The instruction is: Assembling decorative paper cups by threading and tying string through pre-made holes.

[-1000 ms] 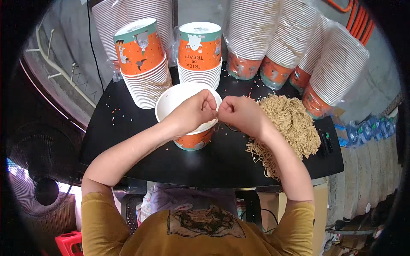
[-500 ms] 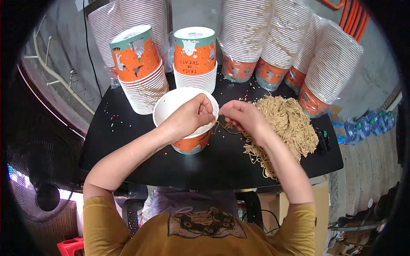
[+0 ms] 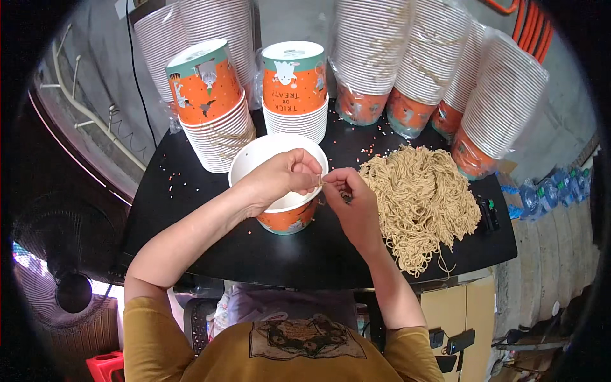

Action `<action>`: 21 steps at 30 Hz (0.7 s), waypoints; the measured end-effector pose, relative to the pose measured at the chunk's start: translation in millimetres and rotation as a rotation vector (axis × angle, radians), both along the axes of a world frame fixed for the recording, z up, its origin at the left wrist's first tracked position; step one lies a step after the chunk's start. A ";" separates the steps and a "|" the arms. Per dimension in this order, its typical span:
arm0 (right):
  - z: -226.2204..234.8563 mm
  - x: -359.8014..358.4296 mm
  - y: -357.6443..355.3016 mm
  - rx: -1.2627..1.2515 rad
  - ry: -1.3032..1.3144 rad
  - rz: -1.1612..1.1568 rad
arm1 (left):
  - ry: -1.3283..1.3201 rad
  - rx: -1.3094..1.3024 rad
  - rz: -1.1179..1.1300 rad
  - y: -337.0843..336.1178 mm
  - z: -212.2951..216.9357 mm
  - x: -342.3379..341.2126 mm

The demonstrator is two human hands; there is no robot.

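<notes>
An upright paper bucket (image 3: 285, 221), white inside with an orange and green printed outside, stands on the black table in front of me. My left hand (image 3: 294, 173) reaches across its mouth, thumb and fingers pinched together at the right side of the rim. Just outside that rim, my right hand (image 3: 347, 191) meets it with its fingertips closed. A short bit of tan cord (image 3: 321, 184) shows between the two hands; its exact path at the rim is hidden by fingers. Right of my right hand lies a large heap of tan cords (image 3: 423, 204).
Two upturned bucket stacks (image 3: 295, 83) stand behind the bucket. Taller stacks in clear plastic (image 3: 503, 95) line the back of the table (image 3: 191, 248). Small coloured beads are scattered about. A small black object (image 3: 489, 215) sits by the right edge. A fan (image 3: 73, 293) is at left.
My right hand has moved left and down from beside the cord heap, close to the left fingertips. The cord trailing below it no longer shows. My left hand stays at the rim.
</notes>
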State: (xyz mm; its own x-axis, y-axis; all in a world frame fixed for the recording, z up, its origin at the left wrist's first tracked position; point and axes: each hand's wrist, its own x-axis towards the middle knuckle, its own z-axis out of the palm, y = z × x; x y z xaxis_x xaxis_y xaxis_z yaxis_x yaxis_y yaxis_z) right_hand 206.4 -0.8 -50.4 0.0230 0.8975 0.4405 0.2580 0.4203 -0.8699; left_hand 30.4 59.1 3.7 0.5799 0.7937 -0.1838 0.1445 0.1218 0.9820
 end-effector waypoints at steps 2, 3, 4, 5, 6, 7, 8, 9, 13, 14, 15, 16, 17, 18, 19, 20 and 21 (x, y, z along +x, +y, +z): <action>0.2 0.6 2.2 -0.003 -0.005 -0.005 | -0.002 -0.010 -0.002 -0.4 -0.2 0.3; 1.1 1.0 2.5 -0.030 0.038 0.014 | -0.009 -0.020 -0.004 -0.8 -0.1 1.2; 2.3 1.0 2.5 -0.056 0.081 0.035 | -0.015 -0.030 -0.006 -1.0 -0.4 1.9; 2.9 0.9 2.7 -0.081 0.123 0.056 | -0.022 -0.031 -0.015 -0.8 -1.1 2.1; 1.7 0.4 3.6 -0.093 0.139 0.059 | -0.028 -0.032 -0.023 -0.6 -2.2 2.1; -0.5 -0.4 4.8 -0.104 0.155 0.062 | -0.034 -0.033 -0.032 -0.5 -2.9 2.4; -1.4 -1.1 5.8 -0.114 0.171 0.068 | -0.033 -0.036 -0.033 -0.8 -2.1 2.7; -0.4 -1.0 5.4 -0.141 0.196 0.077 | -0.033 -0.038 -0.034 -1.7 -0.5 3.5; 1.4 -3.1 3.7 -0.207 0.289 0.126 | -0.016 -0.039 -0.001 -4.4 1.6 4.3; 1.7 -2.7 3.8 -0.211 0.306 0.134 | 0.007 -0.004 0.001 -5.0 2.2 5.7; 4.6 -2.4 2.3 -0.245 0.309 0.133 | 0.029 0.031 0.003 -6.1 2.8 7.1; 9.6 -2.0 -0.3 -0.279 0.311 0.132 | 0.052 0.066 0.005 -6.2 2.9 8.0; 12.9 -2.0 -2.2 -0.312 0.315 0.135 | 0.026 0.060 -0.005 -5.2 2.3 7.3; 10.2 -1.7 -0.7 -0.241 0.265 0.113 | 0.000 0.054 -0.016 -2.6 0.6 6.2; 4.7 -1.2 2.3 -0.169 0.216 0.091 | -0.026 0.047 -0.026 -1.4 0.0 5.5; 1.2 -0.6 4.3 -0.099 0.166 0.067 | -0.026 0.027 -0.017 -1.2 0.3 5.8; 0.9 -0.1 4.5 -0.106 0.173 0.072 | -0.026 0.006 -0.008 -1.5 1.2 6.1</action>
